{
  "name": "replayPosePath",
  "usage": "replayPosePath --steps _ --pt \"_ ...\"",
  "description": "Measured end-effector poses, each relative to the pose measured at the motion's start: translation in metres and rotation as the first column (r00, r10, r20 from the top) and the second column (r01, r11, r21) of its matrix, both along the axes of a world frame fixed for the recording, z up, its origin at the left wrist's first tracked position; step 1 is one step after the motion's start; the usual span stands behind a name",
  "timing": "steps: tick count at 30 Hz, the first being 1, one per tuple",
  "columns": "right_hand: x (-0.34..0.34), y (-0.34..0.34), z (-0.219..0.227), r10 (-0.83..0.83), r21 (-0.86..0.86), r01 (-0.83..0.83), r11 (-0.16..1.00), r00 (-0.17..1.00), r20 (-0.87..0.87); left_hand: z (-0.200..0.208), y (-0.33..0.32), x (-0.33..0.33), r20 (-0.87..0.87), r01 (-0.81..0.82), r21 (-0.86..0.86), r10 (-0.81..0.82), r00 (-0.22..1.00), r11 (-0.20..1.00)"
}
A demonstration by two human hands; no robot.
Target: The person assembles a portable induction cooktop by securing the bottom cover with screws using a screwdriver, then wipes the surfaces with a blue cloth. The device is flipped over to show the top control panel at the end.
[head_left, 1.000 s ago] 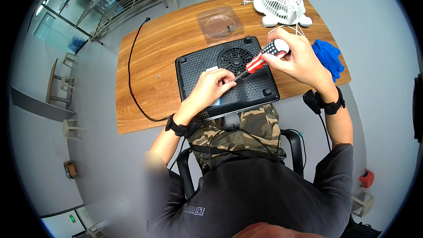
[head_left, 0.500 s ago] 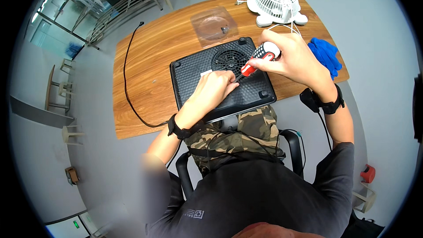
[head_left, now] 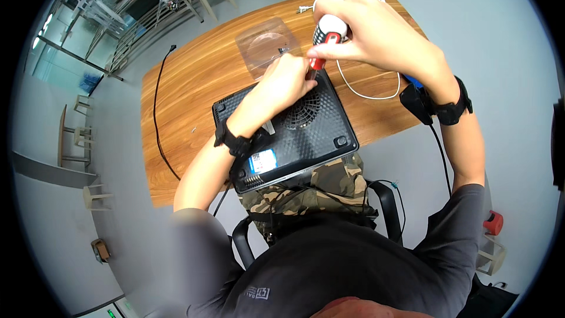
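- The wooden worktop [head_left: 194, 82] is carrying the work.
- The black fan panel [head_left: 294, 147] is lying at the worktop's near edge, its front side reaching beyond.
- The right hand [head_left: 376, 35] is clasping the screwdriver [head_left: 326, 38] by its handle, near the panel's far right corner.
- The left hand [head_left: 282, 85] is bringing thumb and forefinger close at the shaft; whether they are pinching it, I cannot tell.
- The screwdriver's tip is hiding; good turning is probably needing an upright shaft, even pressure and low guiding fingers.

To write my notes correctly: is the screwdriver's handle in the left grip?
No, the right grip holds the screwdriver by its handle.
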State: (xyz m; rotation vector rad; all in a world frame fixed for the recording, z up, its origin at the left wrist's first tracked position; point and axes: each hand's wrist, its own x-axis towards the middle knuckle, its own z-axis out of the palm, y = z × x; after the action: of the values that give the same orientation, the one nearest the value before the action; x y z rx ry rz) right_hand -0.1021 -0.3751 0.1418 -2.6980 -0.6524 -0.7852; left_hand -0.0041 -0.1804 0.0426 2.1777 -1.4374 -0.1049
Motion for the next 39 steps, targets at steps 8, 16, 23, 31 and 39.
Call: replayPosePath --steps 8,16,23,31,39 --pt "0.066 -0.043 -0.009 -0.117 -0.018 0.116 0.993 0.992 -0.053 -0.019 -0.061 0.076 -0.136 0.068 0.022 -0.064 0.989 0.997" --pt "0.099 -0.067 -0.046 -0.125 0.050 0.146 0.988 0.947 -0.295 -0.059 -0.086 0.107 -0.221 0.111 0.069 -0.093 0.971 0.991" --pt "0.107 -0.071 -0.065 -0.117 0.044 0.137 0.990 0.945 -0.306 -0.076 -0.084 0.113 -0.166 0.215 0.039 -0.205 0.964 0.976" --pt "0.106 -0.074 -0.072 -0.085 0.062 0.106 0.992 0.959 -0.271 -0.091 -0.087 0.115 -0.180 0.263 -0.027 -0.263 0.948 0.964" --pt "0.106 -0.072 -0.081 -0.076 0.071 0.100 0.993 0.958 -0.277 -0.107 -0.088 0.110 -0.167 0.217 -0.077 -0.227 0.959 0.973"
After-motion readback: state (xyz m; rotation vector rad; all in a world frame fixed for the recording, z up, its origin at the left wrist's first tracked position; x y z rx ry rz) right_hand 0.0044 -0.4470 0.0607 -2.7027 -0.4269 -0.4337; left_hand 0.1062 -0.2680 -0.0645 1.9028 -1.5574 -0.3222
